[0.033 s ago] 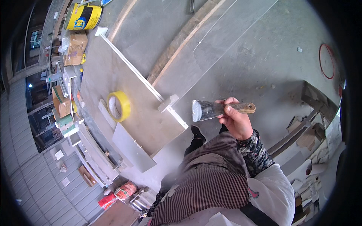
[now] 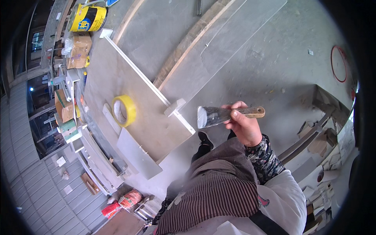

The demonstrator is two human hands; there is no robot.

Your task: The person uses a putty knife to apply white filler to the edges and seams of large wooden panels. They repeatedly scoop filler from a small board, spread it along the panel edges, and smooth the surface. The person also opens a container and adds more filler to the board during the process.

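Observation:
My right hand (image 2: 247, 127) is closed round a putty knife (image 2: 230, 114), held out in front of my striped apron. Its wooden handle (image 2: 256, 112) points right and its dark blade points left, with a whitish patch at the broad end. The thumb presses on top near where blade meets handle. My left hand is out of sight; only a bit of dark patterned sleeve (image 2: 164, 206) shows low down beside the apron. To the left, a roll of yellow tape (image 2: 128, 111) stands on a grey-beige board (image 2: 152, 129), well apart from the knife.
A white strip (image 2: 135, 72) with a small white block (image 2: 175, 107) runs along the board's edge. A yellow bucket (image 2: 88, 18) and a cardboard box (image 2: 80, 50) stand at far left. Curved wooden strips lie beyond. Scraps and offcuts (image 2: 321, 143) are heaped at right.
The putty knife has tilted slightly, its blade end shifting a little left and down. My right hand keeps its hold; the board and tape look the same.

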